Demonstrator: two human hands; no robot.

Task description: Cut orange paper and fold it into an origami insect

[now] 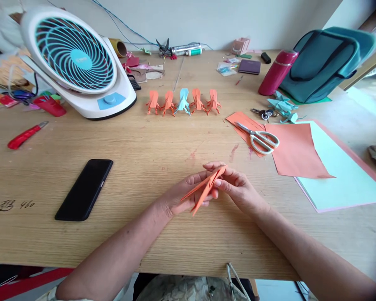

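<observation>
An orange folded origami piece (pixel 209 184) is held just above the wooden table, its two long pointed flaps slanting down to the left. My left hand (pixel 191 190) cradles it from below and behind, its fingers curled around the paper. On the other side, my right hand (pixel 236 188) pinches the folded end between thumb and fingers. Beyond the hands stands a row of finished paper figures: orange ones on both sides and a light blue figure (pixel 183 101) in the middle.
White-handled scissors (pixel 265 142) lie on orange paper sheets (pixel 297 148) at right, near a pink bottle (pixel 278 73) and a teal bag (pixel 319 62). At left are a black phone (pixel 84 190), a red-handled cutter (pixel 26 136) and a white fan (pixel 90 104).
</observation>
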